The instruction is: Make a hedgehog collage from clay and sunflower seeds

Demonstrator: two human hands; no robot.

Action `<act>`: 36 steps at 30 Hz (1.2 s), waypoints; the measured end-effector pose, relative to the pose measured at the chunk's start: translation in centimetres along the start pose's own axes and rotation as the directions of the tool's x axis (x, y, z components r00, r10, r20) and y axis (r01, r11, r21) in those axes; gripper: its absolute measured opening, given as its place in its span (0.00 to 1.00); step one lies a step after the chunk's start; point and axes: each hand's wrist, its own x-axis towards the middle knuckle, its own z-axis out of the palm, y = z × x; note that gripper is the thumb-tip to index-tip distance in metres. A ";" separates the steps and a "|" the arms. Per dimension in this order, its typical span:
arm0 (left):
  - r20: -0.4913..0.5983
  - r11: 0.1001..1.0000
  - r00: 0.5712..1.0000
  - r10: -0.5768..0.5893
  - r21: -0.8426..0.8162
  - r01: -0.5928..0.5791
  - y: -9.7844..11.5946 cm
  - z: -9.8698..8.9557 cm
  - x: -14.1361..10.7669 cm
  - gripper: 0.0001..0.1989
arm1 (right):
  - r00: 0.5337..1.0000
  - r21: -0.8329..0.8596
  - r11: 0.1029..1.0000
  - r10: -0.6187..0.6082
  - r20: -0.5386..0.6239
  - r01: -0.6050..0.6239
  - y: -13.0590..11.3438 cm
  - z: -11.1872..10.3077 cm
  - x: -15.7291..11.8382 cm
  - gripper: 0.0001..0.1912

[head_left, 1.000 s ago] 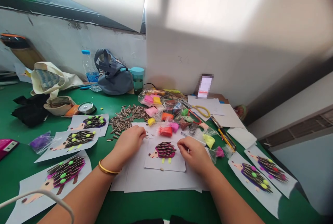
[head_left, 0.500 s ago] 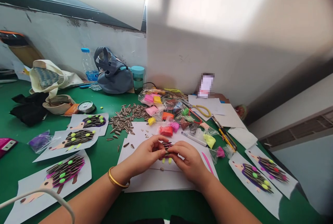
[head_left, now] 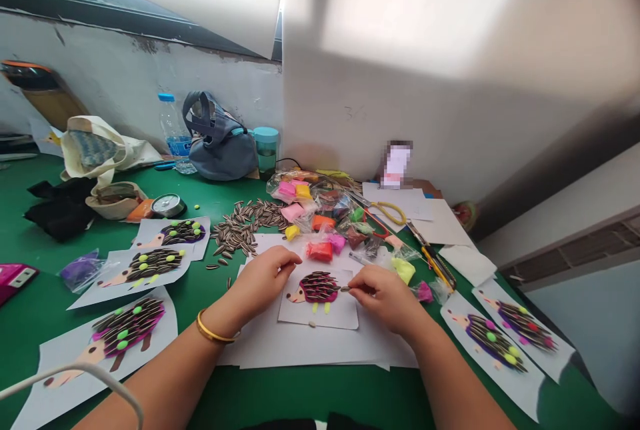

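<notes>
A small white card (head_left: 295,314) lies on larger white sheets (head_left: 260,350), bearing a hedgehog (head_left: 320,288) with a magenta body, seeds for spines and yellow-green feet. My right hand (head_left: 383,297) pinches a sunflower seed (head_left: 345,289) at the hedgehog's right side. Left of the card's top, my left hand (head_left: 267,278) is closed with thumb and fingertips together; whatever it may hold is too small to make out. One pale seed (head_left: 312,324) rests at the card's bottom edge. A pile of sunflower seeds (head_left: 235,233) lies behind my left hand.
Bagged coloured clay (head_left: 319,252), scissors (head_left: 387,212) and a cutter (head_left: 431,253) lie behind the hands. Finished-looking hedgehog cards flank both sides, such as one at left (head_left: 160,343) and one at right (head_left: 520,377). A white cable (head_left: 100,371) crosses the lower left.
My hands have moved apart, left hand up and leftward, right hand rightward, uncovering the hedgehog card. A seed now shows in my right fingertips.
</notes>
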 end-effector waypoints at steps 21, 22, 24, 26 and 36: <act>0.087 0.962 0.996 0.035 0.267 -0.057 -0.4 0.4 0.2 0.12 | 0.997 -0.145 0.989 -0.004 0.075 0.015 -1.0 2.5 0.1 0.06; 0.086 0.962 0.996 0.037 0.266 -0.059 -0.4 0.4 0.2 0.12 | 0.997 -0.149 0.989 0.004 0.075 0.007 -1.1 2.5 0.1 0.06; 0.086 0.962 0.996 0.039 0.265 -0.060 -0.5 0.5 0.2 0.12 | 0.997 -0.160 0.987 0.020 0.074 -0.008 -1.4 2.6 0.1 0.06; 0.083 0.963 0.996 0.036 0.264 -0.057 -0.6 0.5 0.2 0.12 | 0.997 -0.178 0.984 0.034 0.076 -0.020 -1.6 2.7 0.1 0.06; 0.079 0.964 0.997 0.027 0.263 -0.047 -0.4 0.6 0.2 0.13 | 0.994 -0.305 0.952 0.055 0.091 -0.025 -2.2 3.2 0.2 0.05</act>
